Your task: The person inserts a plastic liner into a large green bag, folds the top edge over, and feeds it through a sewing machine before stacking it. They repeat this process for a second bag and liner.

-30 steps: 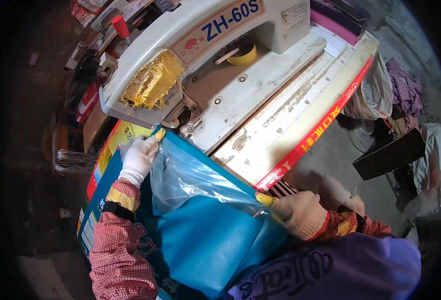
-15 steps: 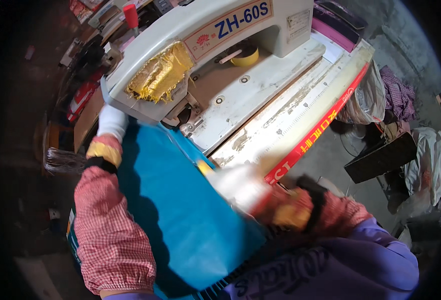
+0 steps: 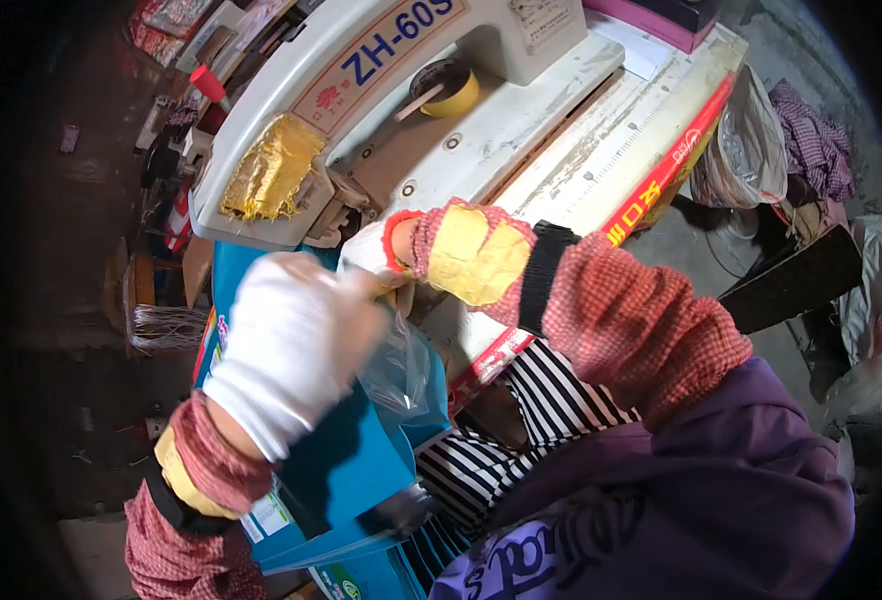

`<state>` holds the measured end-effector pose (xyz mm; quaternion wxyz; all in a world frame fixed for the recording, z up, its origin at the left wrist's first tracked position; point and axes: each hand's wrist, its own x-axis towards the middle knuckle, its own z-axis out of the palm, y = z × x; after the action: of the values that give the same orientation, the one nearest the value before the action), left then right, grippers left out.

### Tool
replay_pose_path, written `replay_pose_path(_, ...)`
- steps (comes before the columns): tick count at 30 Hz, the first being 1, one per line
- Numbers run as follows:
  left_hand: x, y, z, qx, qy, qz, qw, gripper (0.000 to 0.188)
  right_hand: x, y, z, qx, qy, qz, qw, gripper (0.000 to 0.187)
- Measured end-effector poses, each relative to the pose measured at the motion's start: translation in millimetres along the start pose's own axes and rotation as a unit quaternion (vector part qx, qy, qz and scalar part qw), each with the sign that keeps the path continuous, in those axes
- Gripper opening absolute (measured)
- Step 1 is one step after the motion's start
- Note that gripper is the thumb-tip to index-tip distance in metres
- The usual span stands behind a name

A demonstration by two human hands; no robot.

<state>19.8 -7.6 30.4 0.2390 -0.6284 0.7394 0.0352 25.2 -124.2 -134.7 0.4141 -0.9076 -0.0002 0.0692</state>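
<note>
My left hand (image 3: 286, 335), in a white glove with bare fingers, is over the blue plastic sheeting or bags (image 3: 346, 465); motion smears its fingers. Close beside the needle end of a white industrial sewing machine (image 3: 261, 130) is my right hand (image 3: 366, 250), also gloved in white. Its fingers are mostly hidden behind my left hand. A clear plastic film (image 3: 401, 370) hangs just below both hands, over the blue material. Whether either hand grips it, I cannot make out.
A yellow tape roll (image 3: 451, 95) with a stick in it rests on the machine bed. The white table edge (image 3: 591, 180) carries a red strip. Wire strands (image 3: 166, 328) lie at the left. Plastic bags (image 3: 746, 150) and checked cloth (image 3: 806, 140) are at the right.
My left hand has come back from beside the machine head, over the blue material. My right hand has moved up toward the needle area. The blue material has shifted and clear film now shows.
</note>
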Motion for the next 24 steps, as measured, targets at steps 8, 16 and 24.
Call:
replay_pose_path(8,6.1,27.5,-18.9,-0.151,-0.506,0.063,0.847,0.062,18.4,33.7,18.3,-0.098,0.087,-0.19,0.973,0.027)
replay_pose_path(16,-57.5,2.7,-60.8,-0.215,-0.341,-0.163,0.901,0.047,5.8,-12.7,12.6,-0.394,0.053,-0.195,0.897,0.03)
replay_pose_path(24,-83.4,104.8,-55.8,0.15,-0.504,0.167,0.834,0.014,21.0,-7.2,40.0,-0.361,0.01,-0.017,0.932,0.017)
